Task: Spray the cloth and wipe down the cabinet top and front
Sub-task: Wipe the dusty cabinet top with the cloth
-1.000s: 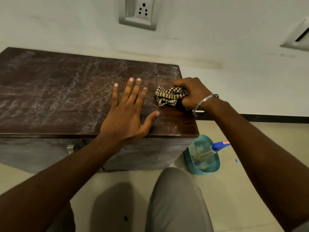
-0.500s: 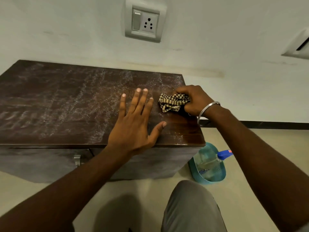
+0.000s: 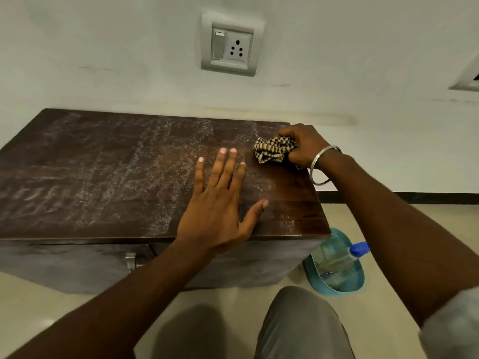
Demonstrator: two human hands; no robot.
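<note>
A low dark-brown cabinet [image 3: 103,177] stands against the wall, its top streaked with whitish dust except for a cleaner dark patch at the right end. My right hand [image 3: 303,146] grips a bunched checked cloth [image 3: 273,149] and presses it on the top near the back right corner. My left hand [image 3: 220,203] lies flat on the top near the front edge, fingers spread, holding nothing. A clear spray bottle [image 3: 339,260] with a blue head lies in a teal basket [image 3: 334,287] on the floor by the cabinet's right side.
A wall socket with a switch [image 3: 230,45] sits above the cabinet. A metal handle [image 3: 131,260] shows on the cabinet front. Beige floor tiles lie in front, with my grey-trousered knee [image 3: 298,320] at the bottom. A black skirting strip runs along the right wall.
My right hand has slid the cloth back toward the far right corner of the top. The left hand has stayed flat. The view has tilted upward.
</note>
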